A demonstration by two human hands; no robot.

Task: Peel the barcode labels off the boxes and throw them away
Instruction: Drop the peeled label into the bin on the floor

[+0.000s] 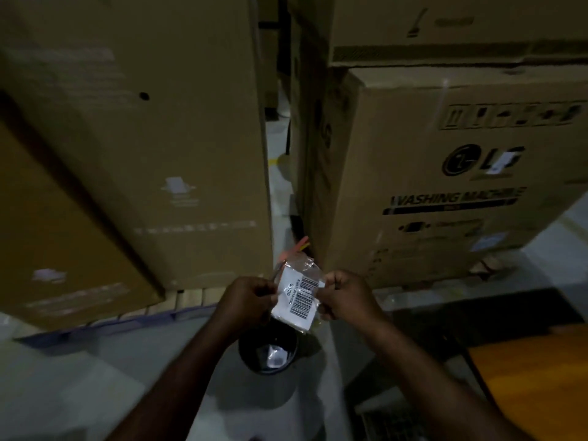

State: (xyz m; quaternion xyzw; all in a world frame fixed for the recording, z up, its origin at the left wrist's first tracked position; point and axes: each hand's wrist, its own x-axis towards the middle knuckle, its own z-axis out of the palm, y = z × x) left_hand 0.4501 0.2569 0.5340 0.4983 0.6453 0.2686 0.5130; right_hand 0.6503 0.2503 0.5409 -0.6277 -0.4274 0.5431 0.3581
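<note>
A white barcode label (pixel 298 297) with clear tape stuck to its top edge hangs between my two hands, low in the middle of the view. My left hand (pixel 246 302) pinches its left edge and my right hand (pixel 345 296) pinches its right edge. Directly below the label a small black bin (pixel 251 354) stands on the floor with a crumpled label inside. A tall brown box (pixel 159 138) rises on the left. A washing machine box (pixel 445 186) stands on the right with a small white sticker (pixel 502 162) on its logo.
A narrow gap (pixel 281 186) of pale floor runs between the two boxes, with orange strips (pixel 300 245) lying at its near end. A second box is stacked on the washing machine box. An orange-brown surface (pixel 528 386) lies at the lower right.
</note>
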